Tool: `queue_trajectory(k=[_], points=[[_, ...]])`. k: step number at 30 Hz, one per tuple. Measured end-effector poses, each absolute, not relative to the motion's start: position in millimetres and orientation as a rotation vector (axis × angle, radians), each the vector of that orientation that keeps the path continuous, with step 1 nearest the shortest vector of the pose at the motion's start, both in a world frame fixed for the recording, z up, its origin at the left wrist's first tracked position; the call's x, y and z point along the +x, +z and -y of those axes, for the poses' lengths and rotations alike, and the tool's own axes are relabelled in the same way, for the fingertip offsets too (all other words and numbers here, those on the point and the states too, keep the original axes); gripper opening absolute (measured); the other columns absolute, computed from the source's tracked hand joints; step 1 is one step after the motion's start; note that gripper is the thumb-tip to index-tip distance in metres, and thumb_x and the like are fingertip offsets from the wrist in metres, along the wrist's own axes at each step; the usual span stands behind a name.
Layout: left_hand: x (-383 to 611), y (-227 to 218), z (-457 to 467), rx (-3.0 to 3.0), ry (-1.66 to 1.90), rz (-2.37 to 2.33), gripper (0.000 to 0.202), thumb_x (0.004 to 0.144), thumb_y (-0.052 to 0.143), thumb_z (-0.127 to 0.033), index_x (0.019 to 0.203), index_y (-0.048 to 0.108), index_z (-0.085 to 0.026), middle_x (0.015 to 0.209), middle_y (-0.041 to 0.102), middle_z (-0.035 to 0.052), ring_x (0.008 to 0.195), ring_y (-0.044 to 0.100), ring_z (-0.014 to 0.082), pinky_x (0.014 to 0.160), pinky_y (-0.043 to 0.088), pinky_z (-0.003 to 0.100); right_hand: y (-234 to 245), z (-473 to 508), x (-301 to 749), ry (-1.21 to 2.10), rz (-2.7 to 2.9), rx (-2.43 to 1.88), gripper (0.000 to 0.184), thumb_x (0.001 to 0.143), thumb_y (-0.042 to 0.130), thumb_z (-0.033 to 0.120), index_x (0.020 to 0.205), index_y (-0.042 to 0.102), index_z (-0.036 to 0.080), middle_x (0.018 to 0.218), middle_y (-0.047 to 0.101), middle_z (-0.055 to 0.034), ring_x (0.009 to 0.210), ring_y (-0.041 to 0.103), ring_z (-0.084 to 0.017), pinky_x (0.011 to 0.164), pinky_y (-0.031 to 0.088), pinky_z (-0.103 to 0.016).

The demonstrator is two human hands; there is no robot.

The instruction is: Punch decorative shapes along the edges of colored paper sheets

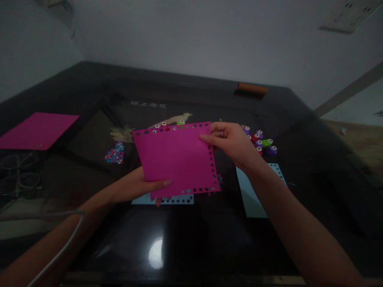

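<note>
A magenta sheet of paper is held up above the dark table, tilted a little. Small shapes are punched along its top, right and part of its bottom edge. My left hand grips the lower left corner, thumb on the front and fingers behind. At the upper right corner my right hand pinches the sheet; a ring shows on one finger. Beneath lies a light blue sheet with punched edges, mostly covered. Several craft punches in purple, red and green stand beyond my right wrist; others peek out behind the sheet's top edge.
A second light blue punched sheet lies under my right forearm. To the left are another magenta sheet and a pile of paper confetti. An orange-brown tube rests near the back edge. A pale cable crosses my left forearm.
</note>
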State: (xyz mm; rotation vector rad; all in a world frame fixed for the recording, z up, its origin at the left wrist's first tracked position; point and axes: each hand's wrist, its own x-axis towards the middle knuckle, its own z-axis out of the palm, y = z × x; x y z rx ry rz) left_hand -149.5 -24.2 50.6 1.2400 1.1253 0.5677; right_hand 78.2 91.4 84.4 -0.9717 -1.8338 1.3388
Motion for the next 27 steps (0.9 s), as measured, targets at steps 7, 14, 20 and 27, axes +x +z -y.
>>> queue_trajectory(k=[7,14,20,27], points=[[-146,49,23,1.2,0.65,-1.163,0.012,0.069,0.072,-0.027,0.064,0.07,-0.016,0.054,0.066,0.007,0.046,0.058,0.0184,0.045,0.046,0.026,86,-90,77,1.302,1.827,-0.959,0.024,0.072,0.07,0.039,0.072,0.061,0.017,0.064,0.058,0.0015,0.064,0.056,-0.012,0.059,0.043,-0.026],[-145,50,24,1.274,0.604,-1.162,0.02,0.073,0.069,-0.03,0.059,0.07,-0.017,0.051,0.064,0.0052,0.044,0.056,0.0156,0.044,0.044,0.023,89,-87,75,1.284,1.829,-0.936,0.023,0.072,0.07,0.037,0.071,0.06,0.017,0.065,0.057,0.0019,0.063,0.054,-0.011,0.058,0.041,-0.025],[-146,49,22,1.311,0.627,-1.167,0.026,0.073,0.068,-0.035,0.056,0.068,-0.016,0.049,0.061,0.005,0.043,0.054,0.0143,0.044,0.043,0.022,94,-85,76,1.281,1.804,-0.907,0.024,0.079,0.065,0.038,0.069,0.06,0.017,0.062,0.055,0.0029,0.055,0.049,-0.008,0.053,0.037,-0.023],[-160,35,12,1.249,0.91,-1.21,0.034,0.076,0.066,-0.043,0.059,0.069,-0.014,0.041,0.052,0.0022,0.038,0.044,0.0104,0.039,0.032,0.021,95,-91,83,1.286,1.687,-0.931,0.03,0.084,0.055,0.047,0.084,0.061,0.017,0.069,0.065,-0.0009,0.052,0.056,-0.008,0.047,0.037,-0.022]])
